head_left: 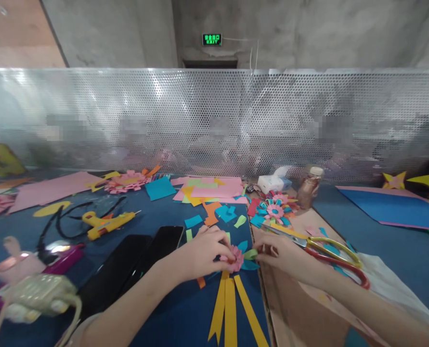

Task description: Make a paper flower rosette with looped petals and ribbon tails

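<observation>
My left hand (pixel 207 251) is closed, its fingertips pinching the edge of a pink paper flower (pixel 236 260) that lies on the blue table. From the right, my right hand (pixel 277 251) holds a curled green paper strip (pixel 251 254) between thumb and finger at the flower's side. Blue paper pieces (pixel 250 265) stick out around the same side. Below the flower hang several yellow paper strips (pixel 230 308) with notched or slanted ends. Part of the flower is hidden by my left fingers.
Scissors (pixel 330 253) lie on cardboard beside my right forearm. On the left are a yellow glue gun (pixel 108 222), dark phones (pixel 167 241) and a pale pouch (pixel 37 294). Behind lie pink paper sheets (pixel 228 188), a finished flower (pixel 275 211), a bottle (pixel 309 187) and a tissue pack (pixel 272 183).
</observation>
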The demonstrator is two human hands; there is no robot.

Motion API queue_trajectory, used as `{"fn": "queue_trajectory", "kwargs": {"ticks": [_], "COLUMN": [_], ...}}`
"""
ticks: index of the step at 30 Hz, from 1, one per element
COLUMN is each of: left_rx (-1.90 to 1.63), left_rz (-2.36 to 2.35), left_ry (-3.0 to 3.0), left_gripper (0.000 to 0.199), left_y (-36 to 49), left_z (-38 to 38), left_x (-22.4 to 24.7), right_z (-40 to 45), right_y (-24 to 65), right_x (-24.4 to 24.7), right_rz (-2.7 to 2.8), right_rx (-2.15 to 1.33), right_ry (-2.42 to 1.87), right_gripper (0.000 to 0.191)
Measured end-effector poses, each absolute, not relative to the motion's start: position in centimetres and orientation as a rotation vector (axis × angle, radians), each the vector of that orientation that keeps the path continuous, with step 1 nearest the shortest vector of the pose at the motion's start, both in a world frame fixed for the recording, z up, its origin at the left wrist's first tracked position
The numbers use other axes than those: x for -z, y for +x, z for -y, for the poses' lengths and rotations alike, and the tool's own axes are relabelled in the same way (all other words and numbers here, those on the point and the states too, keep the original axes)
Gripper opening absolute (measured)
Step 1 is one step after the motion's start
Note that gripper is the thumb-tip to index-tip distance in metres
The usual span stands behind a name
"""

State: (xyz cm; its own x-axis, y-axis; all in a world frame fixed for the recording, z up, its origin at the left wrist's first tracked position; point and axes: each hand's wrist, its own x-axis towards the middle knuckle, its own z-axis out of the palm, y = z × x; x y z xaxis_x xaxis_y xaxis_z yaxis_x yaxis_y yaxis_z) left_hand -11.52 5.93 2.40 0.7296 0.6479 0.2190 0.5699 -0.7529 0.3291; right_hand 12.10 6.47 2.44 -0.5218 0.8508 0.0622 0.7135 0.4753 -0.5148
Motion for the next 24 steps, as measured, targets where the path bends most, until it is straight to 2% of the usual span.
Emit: {"fn": "queue_trajectory", "kwargs": {"ticks": [14, 24], "left_rx": [-0.481, -0.549], "left_rz": [-0.957, -1.039], "left_ry": [2.712, 2.644], "left_gripper": [0.024, 0.022], "left_y": [-11.3, -12.2], "left_z": [-5.9, -6.2], "left_x": [-2.4, -3.6], "right_z": [-6.6, -13.3], "right_y": [12.1, 11.6], "right_x": [-2.2, -4.2], "right_rz": [2.446, 2.586], "right_rx": [-0.569, -0.231], "right_ry": [-1.302, -1.134], "right_gripper": [0.014, 0.029]}}
